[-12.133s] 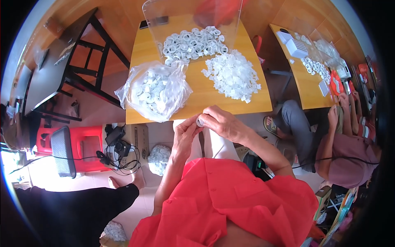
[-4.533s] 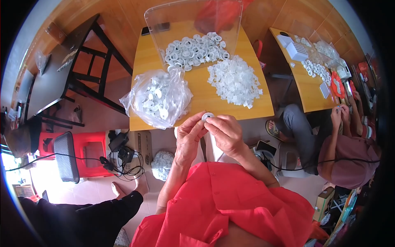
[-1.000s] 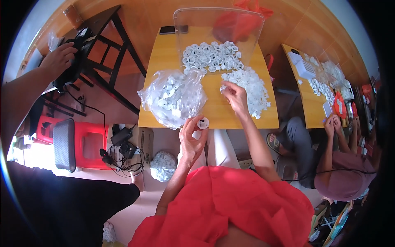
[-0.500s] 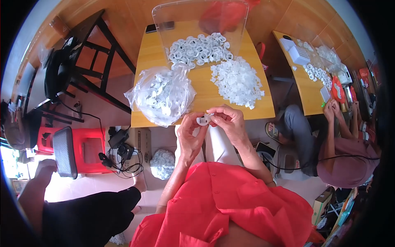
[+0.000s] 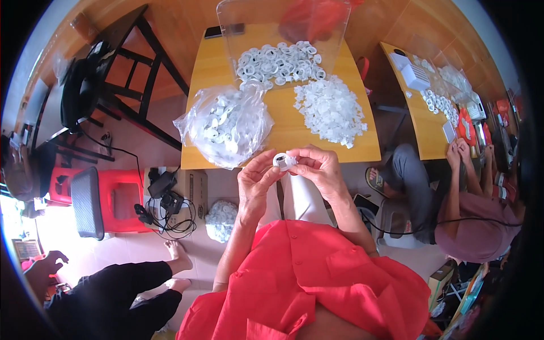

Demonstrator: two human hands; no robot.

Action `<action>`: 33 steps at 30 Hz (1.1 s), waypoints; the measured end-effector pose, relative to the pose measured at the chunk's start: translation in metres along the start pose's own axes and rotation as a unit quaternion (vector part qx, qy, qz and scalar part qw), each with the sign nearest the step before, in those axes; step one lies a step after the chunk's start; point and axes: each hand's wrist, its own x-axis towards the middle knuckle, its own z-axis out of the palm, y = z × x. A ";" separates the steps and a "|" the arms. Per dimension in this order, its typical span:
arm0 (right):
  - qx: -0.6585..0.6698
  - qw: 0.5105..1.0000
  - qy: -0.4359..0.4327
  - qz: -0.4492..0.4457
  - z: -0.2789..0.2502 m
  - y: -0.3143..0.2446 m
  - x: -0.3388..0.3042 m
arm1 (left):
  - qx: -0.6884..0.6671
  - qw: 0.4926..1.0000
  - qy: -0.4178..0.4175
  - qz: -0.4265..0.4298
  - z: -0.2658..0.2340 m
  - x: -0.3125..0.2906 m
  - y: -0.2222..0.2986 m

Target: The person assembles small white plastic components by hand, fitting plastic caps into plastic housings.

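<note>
Small white ring part [image 5: 281, 161] now pinched between left hand [image 5: 256, 184] and right hand [image 5: 320, 170], nearer the table edge [image 5: 283, 160].

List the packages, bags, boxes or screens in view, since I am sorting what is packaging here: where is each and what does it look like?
Clear plastic bag: left on the yellow table, bulging with white rings.
Clear plastic sheet or bag: far table edge, standing, see-through.
Cardboard box: floor under the table's left edge, brown.
Dark flat phone-like slab: far left table corner, screen unlit.
Small white bag: on the floor.
</note>
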 end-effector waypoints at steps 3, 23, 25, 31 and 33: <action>0.017 1.000 -0.013 0.000 0.000 0.000 -0.001 | -0.025 0.999 -0.013 -0.018 -0.003 0.000 0.000; -0.341 0.906 -0.017 -0.248 0.006 -0.019 -0.002 | -0.032 0.998 -0.039 -0.025 0.000 -0.001 -0.003; -0.344 0.905 -0.014 -0.250 0.006 -0.018 -0.002 | -0.072 0.996 -0.031 -0.031 0.000 -0.001 -0.003; -0.361 0.895 -0.010 -0.263 0.006 -0.019 -0.002 | -0.083 0.995 -0.027 -0.039 0.001 -0.001 -0.003; -0.373 0.889 -0.013 -0.264 0.006 -0.019 -0.001 | -0.081 0.996 -0.020 -0.043 0.003 -0.001 -0.001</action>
